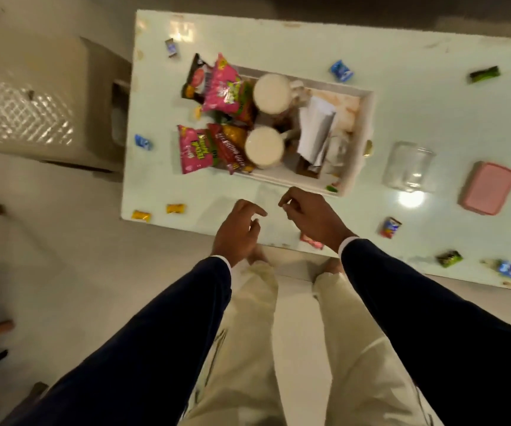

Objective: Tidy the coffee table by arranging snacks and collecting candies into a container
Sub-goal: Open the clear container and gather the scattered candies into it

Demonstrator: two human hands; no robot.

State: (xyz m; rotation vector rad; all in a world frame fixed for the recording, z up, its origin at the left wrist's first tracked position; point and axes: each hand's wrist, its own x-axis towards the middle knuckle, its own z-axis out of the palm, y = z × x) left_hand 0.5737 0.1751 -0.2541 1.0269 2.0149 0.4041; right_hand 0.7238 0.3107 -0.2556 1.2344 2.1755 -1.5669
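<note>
A white tray (368, 118) on the pale coffee table (417, 124) holds several snack packets (217, 87), two white-lidded jars (271, 93) and folded papers (315, 127). Wrapped candies lie scattered on the table: yellow ones (175, 208) at the near left corner, blue ones (341, 70), a green one (484, 74). A clear plastic container (409, 170) and its pink lid (487, 187) sit to the right of the tray. My left hand (237, 232) and my right hand (312, 215) hover over the table's near edge, fingers curled and apart, holding nothing.
A beige plastic stool (48, 109) stands left of the table. More candies lie along the near right edge, a red one (390, 227), a green one (449, 258) and a blue one (510, 271). A pink candy (311, 242) peeks out under my right wrist.
</note>
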